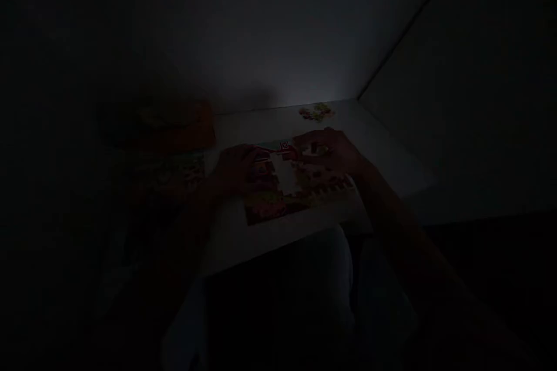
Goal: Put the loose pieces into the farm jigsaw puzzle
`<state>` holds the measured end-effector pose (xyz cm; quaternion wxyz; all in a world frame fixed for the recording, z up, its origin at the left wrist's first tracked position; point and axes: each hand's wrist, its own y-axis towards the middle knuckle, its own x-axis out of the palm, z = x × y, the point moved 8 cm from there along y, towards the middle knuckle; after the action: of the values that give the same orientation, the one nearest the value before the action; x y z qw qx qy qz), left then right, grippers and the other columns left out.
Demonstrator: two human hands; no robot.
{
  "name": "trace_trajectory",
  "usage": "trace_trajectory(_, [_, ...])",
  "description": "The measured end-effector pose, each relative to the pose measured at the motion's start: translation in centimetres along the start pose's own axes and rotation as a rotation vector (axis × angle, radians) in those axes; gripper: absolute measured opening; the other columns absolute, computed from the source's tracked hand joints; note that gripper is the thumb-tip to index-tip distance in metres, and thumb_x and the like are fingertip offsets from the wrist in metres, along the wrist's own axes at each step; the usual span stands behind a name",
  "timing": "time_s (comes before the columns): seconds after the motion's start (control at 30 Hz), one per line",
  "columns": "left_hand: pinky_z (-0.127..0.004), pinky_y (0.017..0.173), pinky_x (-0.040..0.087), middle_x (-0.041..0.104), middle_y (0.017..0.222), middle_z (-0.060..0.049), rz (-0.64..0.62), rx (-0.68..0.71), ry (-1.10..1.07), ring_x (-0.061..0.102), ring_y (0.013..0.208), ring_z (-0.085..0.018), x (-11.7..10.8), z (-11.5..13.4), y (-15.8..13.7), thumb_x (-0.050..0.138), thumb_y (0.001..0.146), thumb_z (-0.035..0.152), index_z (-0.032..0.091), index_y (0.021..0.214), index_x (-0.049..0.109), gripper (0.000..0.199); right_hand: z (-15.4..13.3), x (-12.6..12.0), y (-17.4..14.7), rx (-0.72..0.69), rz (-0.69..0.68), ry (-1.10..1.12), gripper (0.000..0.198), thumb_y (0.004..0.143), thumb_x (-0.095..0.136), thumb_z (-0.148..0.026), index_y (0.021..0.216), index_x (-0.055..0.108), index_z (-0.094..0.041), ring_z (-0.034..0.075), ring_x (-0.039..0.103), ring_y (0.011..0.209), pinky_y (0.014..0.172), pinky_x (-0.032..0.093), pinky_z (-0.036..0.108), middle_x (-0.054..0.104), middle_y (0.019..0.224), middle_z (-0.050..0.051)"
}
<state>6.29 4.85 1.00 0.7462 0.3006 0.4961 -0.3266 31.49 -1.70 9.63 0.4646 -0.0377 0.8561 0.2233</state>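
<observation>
in the dim light we rest our left hand (237, 167) and right hand (331, 149) on a part-built jigsaw puzzle (293, 188) on the white table (261, 232), grips unclear, a pale gap and loose pieces (317, 111) remaining.

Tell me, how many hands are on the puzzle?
2. Left hand rests on the puzzle's left side, right hand on its top right. Darkness may hide others.
</observation>
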Motion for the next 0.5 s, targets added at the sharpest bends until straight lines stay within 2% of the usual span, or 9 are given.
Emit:
trace_trajectory(0.1, [-0.063, 0.141, 0.025, 0.048, 0.18, -0.021, -0.008, -0.017, -0.013, 0.042, 0.167, -0.047, 0.0, 0.1, 0.1, 0.076, 0.093, 0.094, 0.027, 0.178, 0.051, 0.111, 3.1, 3.7, 2.2, 0.034, -0.096, 0.04, 0.036, 0.096, 0.09, -0.05, 0.129, 0.093, -0.036, 0.027, 0.086, 0.093, 0.088, 0.066, 0.042, 0.091, 0.133, 0.002])
trace_trajectory(0.2, [-0.062, 0.141, 0.024, 0.049, 0.18, -0.021, -0.006, -0.026, -0.018, 0.041, 0.167, -0.046, -0.1, 0.4, -0.3, 0.075, 0.096, 0.093, 0.027, 0.181, 0.047, 0.111, 4.5, 5.7, 3.0, 0.022, -0.172, 0.028, 0.036, 0.098, 0.087, -0.045, 0.132, 0.092, -0.038, 0.027, 0.087, 0.095, 0.091, 0.067, 0.041, 0.09, 0.137, 0.001])
trace_trajectory(0.4, [-0.061, 0.141, 0.024, 0.05, 0.182, -0.016, -0.008, 0.06, -0.048, 0.043, 0.168, -0.044, 0.0, 1.9, -0.3, 0.077, 0.106, 0.075, 0.035, 0.182, 0.05, 0.09, 3.5, 7.0, 1.9, -0.077, -0.249, 0.021, 0.03, 0.11, 0.076, -0.04, 0.135, 0.092, -0.036, 0.031, 0.084, 0.129, 0.11, 0.065, 0.044, 0.083, 0.153, 0.002])
trace_trajectory(0.5, [-0.061, 0.14, 0.025, 0.05, 0.183, -0.014, -0.009, 0.096, -0.057, 0.045, 0.168, -0.042, 0.1, 2.4, -0.2, 0.076, 0.109, 0.071, 0.039, 0.182, 0.05, 0.084, 2.5, 7.1, 1.4, -0.133, -0.276, 0.035, 0.032, 0.116, 0.071, -0.04, 0.14, 0.09, -0.034, 0.031, 0.082, 0.135, 0.116, 0.063, 0.045, 0.081, 0.157, 0.006])
